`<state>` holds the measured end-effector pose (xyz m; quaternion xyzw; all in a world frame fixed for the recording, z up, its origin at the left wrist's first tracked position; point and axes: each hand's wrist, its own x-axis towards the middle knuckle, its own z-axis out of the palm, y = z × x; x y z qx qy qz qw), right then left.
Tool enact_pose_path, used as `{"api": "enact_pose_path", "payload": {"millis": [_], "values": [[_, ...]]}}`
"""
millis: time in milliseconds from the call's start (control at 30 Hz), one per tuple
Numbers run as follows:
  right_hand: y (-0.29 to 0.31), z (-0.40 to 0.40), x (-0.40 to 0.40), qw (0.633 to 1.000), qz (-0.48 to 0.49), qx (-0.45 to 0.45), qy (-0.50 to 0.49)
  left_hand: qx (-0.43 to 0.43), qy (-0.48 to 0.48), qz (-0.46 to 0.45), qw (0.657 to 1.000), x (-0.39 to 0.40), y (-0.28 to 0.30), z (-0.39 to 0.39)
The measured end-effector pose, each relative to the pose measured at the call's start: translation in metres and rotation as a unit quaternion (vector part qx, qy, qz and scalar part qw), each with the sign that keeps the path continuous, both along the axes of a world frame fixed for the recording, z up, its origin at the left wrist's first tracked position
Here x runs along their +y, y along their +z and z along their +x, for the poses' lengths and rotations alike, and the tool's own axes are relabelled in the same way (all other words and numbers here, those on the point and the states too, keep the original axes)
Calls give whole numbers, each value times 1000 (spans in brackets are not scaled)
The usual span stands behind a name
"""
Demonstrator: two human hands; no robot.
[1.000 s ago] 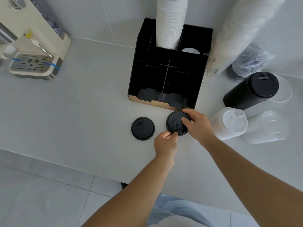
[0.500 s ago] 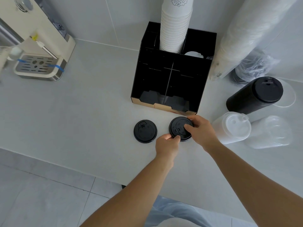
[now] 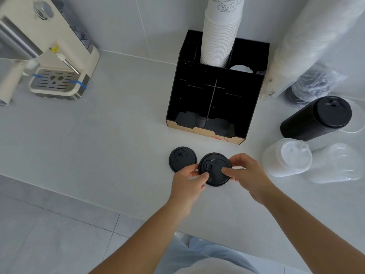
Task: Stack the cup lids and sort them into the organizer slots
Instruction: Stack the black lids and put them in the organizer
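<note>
Pinching black lid (image 3: pixel 214 168): left hand (image 3: pixel 187 183), right hand (image 3: pixel 249 177) fingers clamped on rim.

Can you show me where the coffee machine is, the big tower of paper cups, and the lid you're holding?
coffee machine (image 3: pixel 57 84), head view, drip tray.
paper cups (image 3: pixel 218 36), head view, mid stack.
held black lid (image 3: pixel 214 167), head view, top face.

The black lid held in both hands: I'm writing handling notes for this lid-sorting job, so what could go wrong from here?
1. The held lid is pinched only at its rim by the left hand and right hand; it could slip or flex.
2. It overlaps the second lid on the counter and may nudge it.
3. The clear lid stacks lying nearby could roll if bumped.
</note>
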<state>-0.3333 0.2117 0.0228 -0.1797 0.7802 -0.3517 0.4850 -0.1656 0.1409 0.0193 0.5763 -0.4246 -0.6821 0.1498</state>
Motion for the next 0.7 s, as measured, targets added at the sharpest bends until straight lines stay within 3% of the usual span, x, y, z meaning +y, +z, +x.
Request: {"api": "enact_pose_path", "payload": {"millis": [233,700], "values": [[2,25,-4,998,16,-33,60,-21,-4,-68,997,-18,-2,17],[-16,48,-44,998,56,14,11,-67,-28,-105,992,-58,-20,22]]}}
